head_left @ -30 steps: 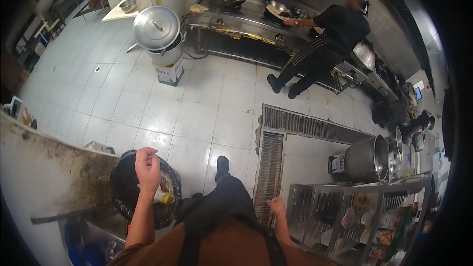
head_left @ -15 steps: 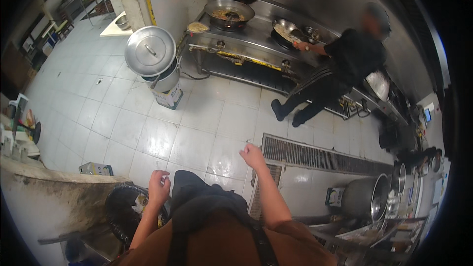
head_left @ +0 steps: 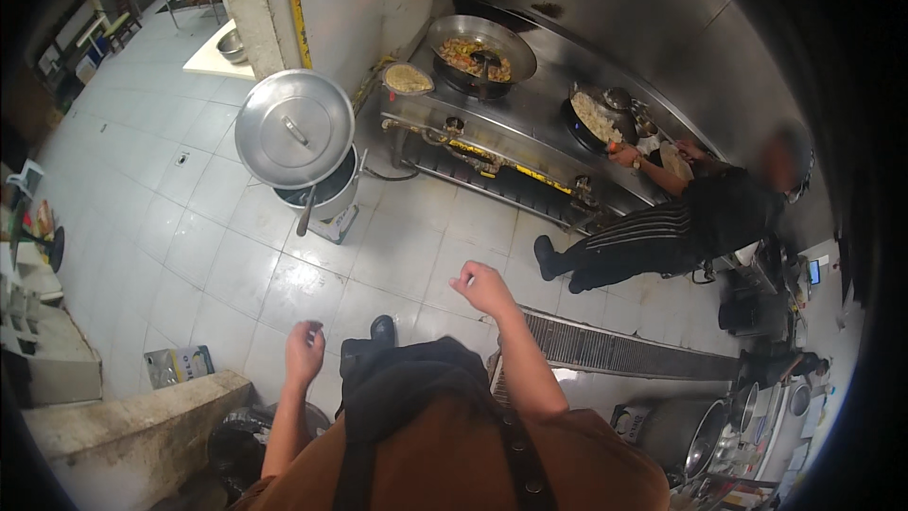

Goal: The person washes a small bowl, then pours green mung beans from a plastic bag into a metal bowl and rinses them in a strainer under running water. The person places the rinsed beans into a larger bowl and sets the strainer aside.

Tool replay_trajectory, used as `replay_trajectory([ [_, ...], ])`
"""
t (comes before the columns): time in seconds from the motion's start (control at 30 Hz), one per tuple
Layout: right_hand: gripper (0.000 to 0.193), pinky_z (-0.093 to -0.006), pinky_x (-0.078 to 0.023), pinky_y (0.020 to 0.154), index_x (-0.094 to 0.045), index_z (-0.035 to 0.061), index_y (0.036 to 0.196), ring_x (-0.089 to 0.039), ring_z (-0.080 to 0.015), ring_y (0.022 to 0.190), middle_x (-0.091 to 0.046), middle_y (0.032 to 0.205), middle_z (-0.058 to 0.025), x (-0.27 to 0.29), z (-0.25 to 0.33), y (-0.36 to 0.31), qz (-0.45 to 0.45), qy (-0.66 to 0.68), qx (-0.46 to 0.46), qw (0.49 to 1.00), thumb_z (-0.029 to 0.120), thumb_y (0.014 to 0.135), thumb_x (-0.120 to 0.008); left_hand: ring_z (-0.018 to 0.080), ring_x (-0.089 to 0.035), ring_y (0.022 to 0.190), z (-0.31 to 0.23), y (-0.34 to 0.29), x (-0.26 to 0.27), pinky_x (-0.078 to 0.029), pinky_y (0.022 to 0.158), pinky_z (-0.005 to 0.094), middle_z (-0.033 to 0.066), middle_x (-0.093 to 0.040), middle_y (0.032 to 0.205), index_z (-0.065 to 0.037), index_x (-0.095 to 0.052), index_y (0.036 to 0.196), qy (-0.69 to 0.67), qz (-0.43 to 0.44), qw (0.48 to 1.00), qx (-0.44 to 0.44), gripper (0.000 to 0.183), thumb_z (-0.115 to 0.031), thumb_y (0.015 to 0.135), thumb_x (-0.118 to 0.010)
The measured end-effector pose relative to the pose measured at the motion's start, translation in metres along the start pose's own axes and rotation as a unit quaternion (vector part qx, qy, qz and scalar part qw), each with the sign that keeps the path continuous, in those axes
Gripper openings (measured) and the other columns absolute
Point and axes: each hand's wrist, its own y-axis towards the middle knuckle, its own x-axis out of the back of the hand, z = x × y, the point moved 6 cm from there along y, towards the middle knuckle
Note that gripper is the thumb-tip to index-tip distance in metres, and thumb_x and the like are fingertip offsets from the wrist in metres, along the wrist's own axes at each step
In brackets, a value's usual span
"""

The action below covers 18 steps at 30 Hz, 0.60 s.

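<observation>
My left hand (head_left: 305,354) hangs over the floor tiles at the lower left, fingers loosely bent and a little apart, holding nothing I can see. Farther right, my right hand (head_left: 484,290) is raised above the tiles, its fingers curled in with nothing showing in them. Neither touches anything. Beyond them stands a metal pot (head_left: 333,191) on a box, a round lid (head_left: 294,129) resting tilted over its top and a handle sticking out at its side. On the stove (head_left: 530,125), a wok (head_left: 518,36) holds chopped food and a ladle.
A co-worker (head_left: 695,218) in dark clothes stands at the stove, one hand at a pan (head_left: 596,118) of pale food. A floor drain grate (head_left: 624,345) runs to my right. A low wall (head_left: 142,416) and a carton (head_left: 180,365) are near left; a large pot (head_left: 676,435) lies near right.
I have moved forward: the stove, woks and lidded pot appear closer. One of my shoes now shows ahead. The co-worker's other hand has come into view over the stove. My hands stay empty.
</observation>
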Motion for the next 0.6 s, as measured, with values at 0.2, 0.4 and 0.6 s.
replay_trajectory([
  [0.2,0.022,-0.0414,-0.054,0.078,-0.069,0.0036,0.095,-0.068,-0.0319,0.083,-0.072,0.093,-0.0167,0.085,0.035,0.124,-0.100,-0.013,0.033,0.994,0.025,0.091,-0.075,0.0274,-0.072,0.083,-0.072,0.170,-0.003,-0.057,0.072,0.0376,0.0166,-0.072,0.105,-0.001,-0.072,0.110,-0.016,-0.001,0.999,-0.032,0.018,-0.004,0.093,-0.066],
  [0.4,0.020,-0.0404,-0.056,0.081,-0.070,0.0019,0.100,-0.071,-0.0313,0.090,-0.073,0.100,-0.0161,0.150,0.035,0.270,-0.194,-0.004,0.075,0.978,0.019,0.090,-0.074,0.0260,-0.072,0.085,-0.124,0.286,-0.030,-0.057,0.073,0.0372,0.0151,-0.073,0.103,0.000,-0.072,0.111,0.009,-0.025,0.999,-0.028,0.019,-0.003,0.093,-0.066],
  [0.6,0.031,-0.0450,-0.053,0.098,-0.067,0.0062,0.118,-0.067,-0.0328,0.115,-0.069,0.123,-0.0159,0.180,0.026,0.408,-0.169,-0.088,-0.001,0.982,0.019,0.090,-0.073,0.0271,-0.073,0.088,-0.154,0.355,-0.072,-0.058,0.075,0.0379,0.0169,-0.074,0.105,0.000,-0.071,0.113,0.011,-0.017,1.000,0.003,0.021,-0.004,0.093,-0.066],
])
